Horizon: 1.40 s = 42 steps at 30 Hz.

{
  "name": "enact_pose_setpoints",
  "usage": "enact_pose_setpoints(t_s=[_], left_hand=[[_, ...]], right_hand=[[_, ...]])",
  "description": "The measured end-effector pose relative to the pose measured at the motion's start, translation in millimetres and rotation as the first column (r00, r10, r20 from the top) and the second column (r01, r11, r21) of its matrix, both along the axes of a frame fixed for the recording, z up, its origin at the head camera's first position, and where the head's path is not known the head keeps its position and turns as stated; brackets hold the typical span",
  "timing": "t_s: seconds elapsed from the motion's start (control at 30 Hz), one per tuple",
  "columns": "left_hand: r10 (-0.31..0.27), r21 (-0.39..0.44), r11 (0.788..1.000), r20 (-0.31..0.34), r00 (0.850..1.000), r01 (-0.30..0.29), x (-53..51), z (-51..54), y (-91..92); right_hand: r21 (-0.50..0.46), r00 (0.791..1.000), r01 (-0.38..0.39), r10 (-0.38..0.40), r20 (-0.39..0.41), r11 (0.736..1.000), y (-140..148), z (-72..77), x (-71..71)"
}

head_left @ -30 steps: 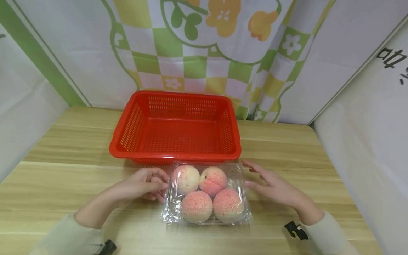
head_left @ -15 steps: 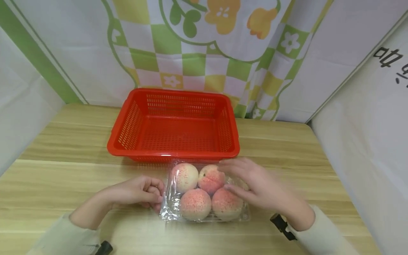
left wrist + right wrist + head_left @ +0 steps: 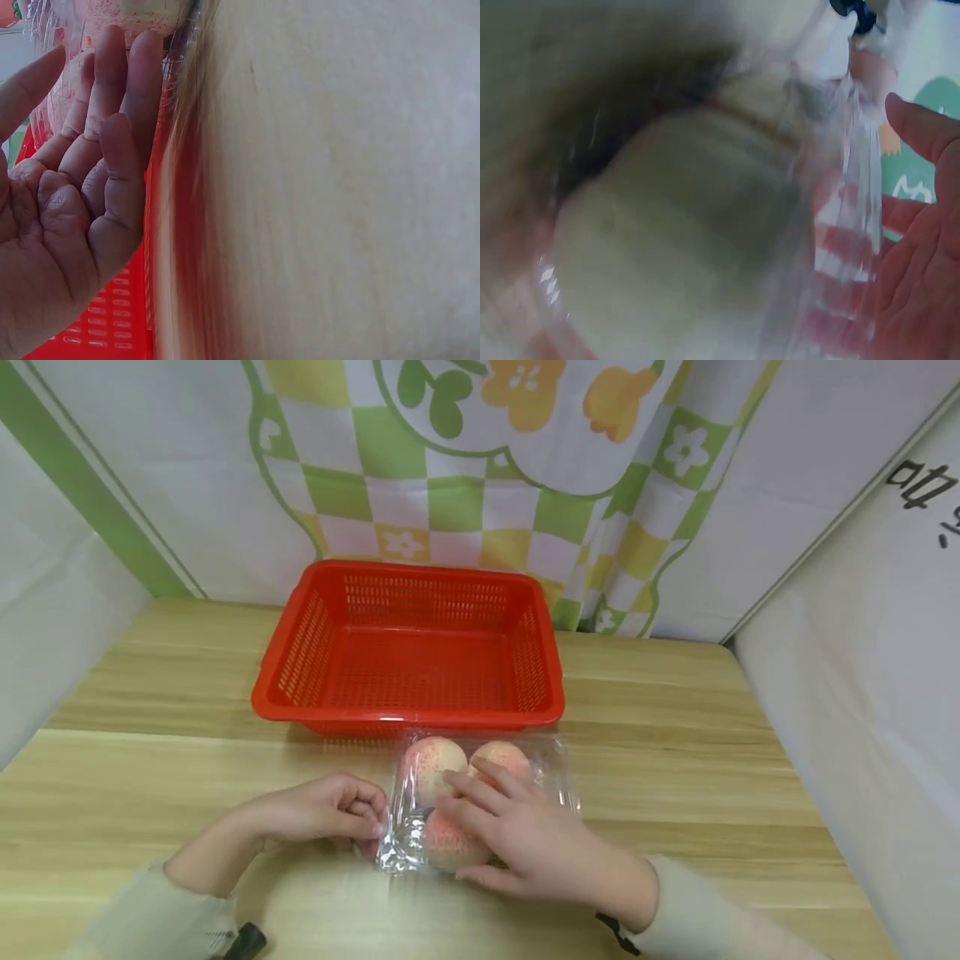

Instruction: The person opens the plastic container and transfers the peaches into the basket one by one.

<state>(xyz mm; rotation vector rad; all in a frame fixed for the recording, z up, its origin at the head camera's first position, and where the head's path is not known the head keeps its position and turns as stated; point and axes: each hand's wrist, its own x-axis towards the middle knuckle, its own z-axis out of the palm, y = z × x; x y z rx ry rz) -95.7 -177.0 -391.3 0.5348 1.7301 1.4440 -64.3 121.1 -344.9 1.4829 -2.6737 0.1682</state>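
A clear plastic box [image 3: 553, 760] with peaches [image 3: 431, 768] stands before the red basket. My left hand [image 3: 326, 814] is beside its left edge, fingers loosely bent; in the left wrist view the left hand [image 3: 82, 172] has its thumb apart from the fingers, and the fingertips are at the box's side. Whether they touch it, I cannot tell. Over the right part of the box spreads my right hand [image 3: 532, 839], its fingers above the lid, covering part of the fruit. In the blurred right wrist view, a large pale peach [image 3: 675, 232] is close, with the right hand [image 3: 922, 240] behind clear plastic.
The red basket [image 3: 408, 719] sits directly behind the box, with nothing inside. Wooden tabletop [image 3: 675, 743] extends to both sides. A checked, flowered curtain [image 3: 457, 506] hangs at the back, and white sheets [image 3: 862, 635] stand at the sides.
My right hand has moved left from beside the box to over its lid, across the peaches. The left hand has shifted slightly down along the box's left edge.
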Motion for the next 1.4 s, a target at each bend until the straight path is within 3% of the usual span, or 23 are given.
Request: enact_pose_setpoints(t_s=[0.17, 0.5, 1.07, 1.4], left_hand=[[-0.035, 0.031, 0.999, 0.003, 0.999, 0.035, -2.1, -2.3, 0.1], [-0.043, 0.063, 0.997, 0.035, 0.998, 0.041, -3.7, -5.7, 2.6], [0.017, 0.068, 0.998, 0.020, 1.000, -0.018, -0.9, -6.5, 7.0], [0.025, 0.027, 0.999, -0.009, 1.000, -0.025, 2.5, -3.5, 7.4]], right_hand=[[0.045, 0.998, 0.025, -0.022, -0.065, 0.999, -13, -6.0, 11.4], [-0.043, 0.964, 0.066, -0.075, -0.256, 0.997, -31, -21.0, 15.2], [0.015, 0.960, -0.014, 0.018, -0.279, 1.000, -32, -17.0, 10.0], [-0.003, 0.938, -0.006, 0.005, -0.346, 1.000, -36, -19.3, 10.5]])
